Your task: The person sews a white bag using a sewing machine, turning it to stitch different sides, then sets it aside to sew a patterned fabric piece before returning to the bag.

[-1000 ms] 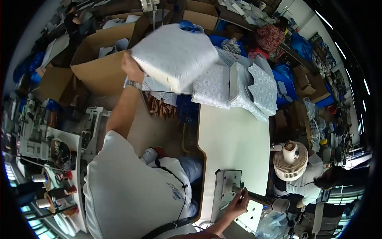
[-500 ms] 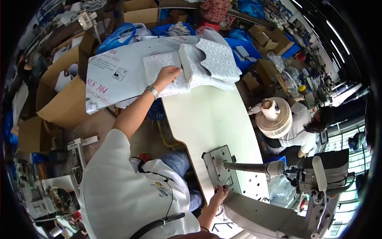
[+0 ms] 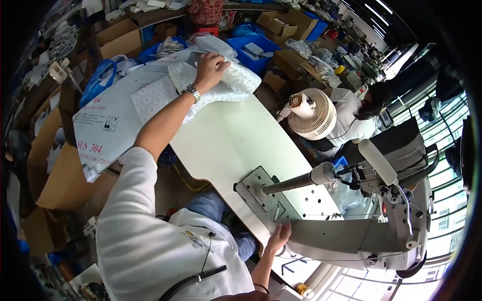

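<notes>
Left hand half-curls at far patterned piece, hold unclear. Right hand bends loosely beside near machine, grip unclear. Light touch likely spares creases.

I look, remotely, through one head-worn camera, close above the wearer's white shirt, facing forward and down across the pale tabletop. My wide lens takes in the left hand and right hand nearby, with windows towards the right edge.
</notes>
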{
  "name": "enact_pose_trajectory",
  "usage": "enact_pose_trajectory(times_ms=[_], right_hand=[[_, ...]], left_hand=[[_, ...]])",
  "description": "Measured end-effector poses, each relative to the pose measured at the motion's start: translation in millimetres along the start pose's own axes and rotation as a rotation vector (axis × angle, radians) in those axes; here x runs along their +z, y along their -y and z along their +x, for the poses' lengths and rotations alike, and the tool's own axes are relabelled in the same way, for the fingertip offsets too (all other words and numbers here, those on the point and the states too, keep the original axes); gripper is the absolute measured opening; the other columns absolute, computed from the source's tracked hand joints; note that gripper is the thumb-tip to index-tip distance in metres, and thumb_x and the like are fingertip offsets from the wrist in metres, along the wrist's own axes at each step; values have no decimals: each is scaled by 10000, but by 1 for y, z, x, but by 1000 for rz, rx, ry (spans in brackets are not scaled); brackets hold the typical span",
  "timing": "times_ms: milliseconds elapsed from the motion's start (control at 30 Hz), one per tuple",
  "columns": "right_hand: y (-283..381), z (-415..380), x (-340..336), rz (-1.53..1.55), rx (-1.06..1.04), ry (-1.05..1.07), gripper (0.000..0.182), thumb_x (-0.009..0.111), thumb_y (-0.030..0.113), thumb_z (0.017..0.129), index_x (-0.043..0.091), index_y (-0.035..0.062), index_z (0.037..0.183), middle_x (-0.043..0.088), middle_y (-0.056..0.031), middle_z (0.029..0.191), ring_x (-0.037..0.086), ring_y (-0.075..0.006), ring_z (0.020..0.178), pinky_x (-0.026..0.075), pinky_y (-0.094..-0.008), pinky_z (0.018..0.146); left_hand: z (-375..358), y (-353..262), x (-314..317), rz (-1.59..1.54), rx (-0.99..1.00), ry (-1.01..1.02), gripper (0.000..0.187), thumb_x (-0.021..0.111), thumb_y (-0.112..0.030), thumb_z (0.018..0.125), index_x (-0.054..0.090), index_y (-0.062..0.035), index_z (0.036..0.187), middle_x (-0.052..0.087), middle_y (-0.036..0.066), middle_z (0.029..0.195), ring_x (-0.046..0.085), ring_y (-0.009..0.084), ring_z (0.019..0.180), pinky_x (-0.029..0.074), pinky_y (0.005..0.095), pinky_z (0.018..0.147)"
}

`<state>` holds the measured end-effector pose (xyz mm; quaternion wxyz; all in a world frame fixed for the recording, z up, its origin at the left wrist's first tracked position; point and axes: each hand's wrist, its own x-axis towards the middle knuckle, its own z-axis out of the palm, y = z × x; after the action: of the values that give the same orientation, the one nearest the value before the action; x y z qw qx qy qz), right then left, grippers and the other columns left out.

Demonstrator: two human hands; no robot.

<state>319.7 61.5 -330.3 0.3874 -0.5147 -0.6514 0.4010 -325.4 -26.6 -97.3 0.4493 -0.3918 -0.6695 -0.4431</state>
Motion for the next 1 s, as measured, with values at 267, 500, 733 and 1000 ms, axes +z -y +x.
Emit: enact_pose_trajectory(times_ms=[267,500,733,1000], right_hand=[[276,14,67,-48,-743,207,702,801,171,934,490,13,1543,533,-257,1519,608,-395,1316,487,-452,1101],[300,-1,79,6,-350,449,769,798,242,900,428,36,1542,755,-272,1040,764,-435,965,593,-476,846],[258,-12,71,494,-119,404,615,792,138,948,462,5,1449,701,-144,1211,679,-196,1055,542,-333,927],[209,-47,124,787,238,853,759,732,163,1030,279,0,1617,497,-140,1538,486,-231,1410,405,-402,1180]], left_hand=[[74,-179,-91,-510,-2,665,222,700,-200,1039,605,0,1048,668,171,810,646,277,685,478,368,639],[-2,-257,-124,-698,-30,740,411,780,-217,974,604,-31,1296,695,170,1232,689,338,1133,541,408,947],[-185,-146,-160,-618,-1376,513,766,621,-433,1073,293,-75,1666,339,145,1688,258,354,1573,314,491,1244],[-156,-107,-187,-1463,-1409,92,741,592,-550,1047,446,-74,1595,572,111,1534,544,289,1387,458,445,1122]])
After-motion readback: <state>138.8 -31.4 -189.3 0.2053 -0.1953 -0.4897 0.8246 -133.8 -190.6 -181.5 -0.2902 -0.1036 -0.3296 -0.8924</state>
